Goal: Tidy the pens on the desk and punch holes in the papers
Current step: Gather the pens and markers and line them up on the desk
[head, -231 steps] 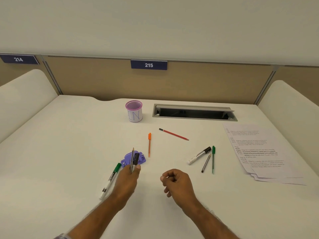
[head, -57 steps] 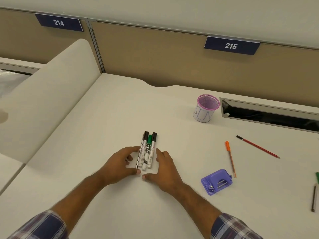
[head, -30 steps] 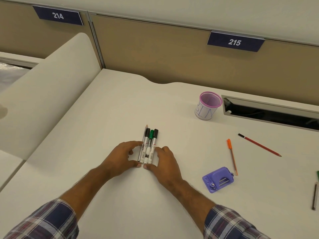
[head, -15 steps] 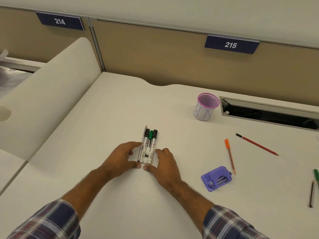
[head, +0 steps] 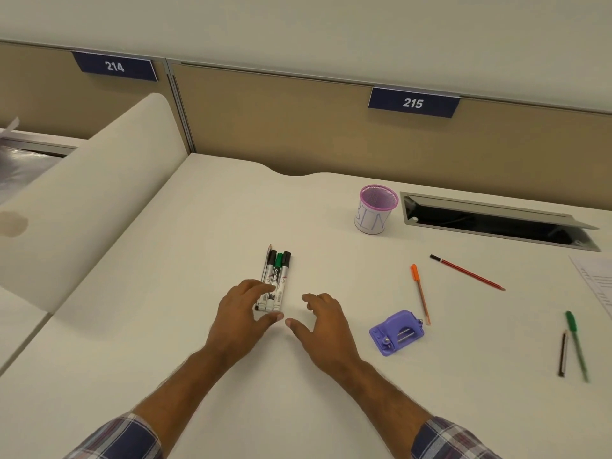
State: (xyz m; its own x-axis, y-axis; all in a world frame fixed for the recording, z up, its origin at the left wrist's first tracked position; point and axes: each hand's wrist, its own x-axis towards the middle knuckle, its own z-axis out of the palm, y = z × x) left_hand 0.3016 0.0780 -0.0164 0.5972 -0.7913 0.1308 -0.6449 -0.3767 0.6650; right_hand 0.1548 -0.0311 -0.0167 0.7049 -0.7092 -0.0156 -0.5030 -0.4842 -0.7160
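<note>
Three markers and a thin pen lie side by side in a neat row [head: 276, 276] on the white desk [head: 198, 226]. My left hand [head: 246, 313] rests over the row's near end, fingers spread and touching it. My right hand [head: 319, 321] hovers open just right of the row, apart from it. A purple hole punch [head: 395, 332] sits to the right. Loose on the desk are an orange pen [head: 420, 293], a red pencil [head: 467, 272], a green pen [head: 577, 344] and a dark pen [head: 562, 354]. The papers [head: 596, 279] show at the right edge.
A pink-rimmed pen cup [head: 376, 209] stands at the back beside an open cable slot [head: 496, 221]. A curved white divider [head: 89, 193] borders the desk on the left, and a tan partition with number plates runs along the back.
My right hand has drawn away to the right from the marker row and opened. The left hand stays at the row's near end. The view has shifted slightly.
</note>
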